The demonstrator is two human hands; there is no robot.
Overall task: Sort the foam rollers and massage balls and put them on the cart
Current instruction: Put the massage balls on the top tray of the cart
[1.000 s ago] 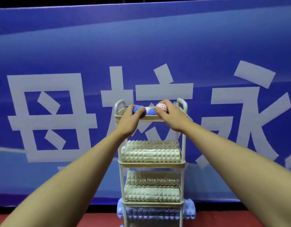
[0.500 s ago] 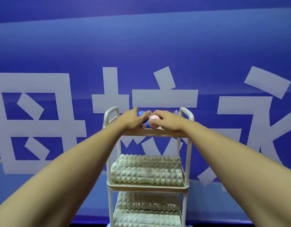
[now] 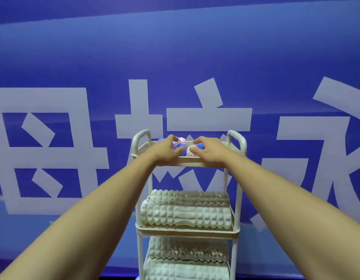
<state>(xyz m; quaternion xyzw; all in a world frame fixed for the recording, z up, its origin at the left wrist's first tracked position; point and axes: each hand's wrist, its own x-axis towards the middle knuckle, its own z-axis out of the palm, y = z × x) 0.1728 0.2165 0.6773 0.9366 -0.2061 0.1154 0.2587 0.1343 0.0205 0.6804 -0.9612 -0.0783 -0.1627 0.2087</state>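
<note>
A white tiered cart (image 3: 236, 142) stands in front of me against a blue banner. Several spiky massage balls lie in its top tray: a pink ball (image 3: 182, 140) at the back, a blue ball (image 3: 182, 150) and a pink ball (image 3: 189, 152) in front, a blue ball (image 3: 201, 146) further right. My left hand (image 3: 166, 151) rests over the tray's left half, thumb touching the front blue ball, fingers spread. My right hand (image 3: 210, 151) covers the right half, thumb on the front pink ball. Pale ridged foam rollers (image 3: 185, 214) fill the middle shelf.
More pale foam rollers (image 3: 186, 268) lie on the lower shelf. The blue banner (image 3: 175, 57) with large white characters hangs close behind the cart. Curved handles (image 3: 141, 136) rise at the top tray's two ends. The floor is barely visible.
My hands, pressed together over the balls half a second ago, have drawn apart, leaving the blue and pink balls in the top tray. The view has moved closer to the cart.
</note>
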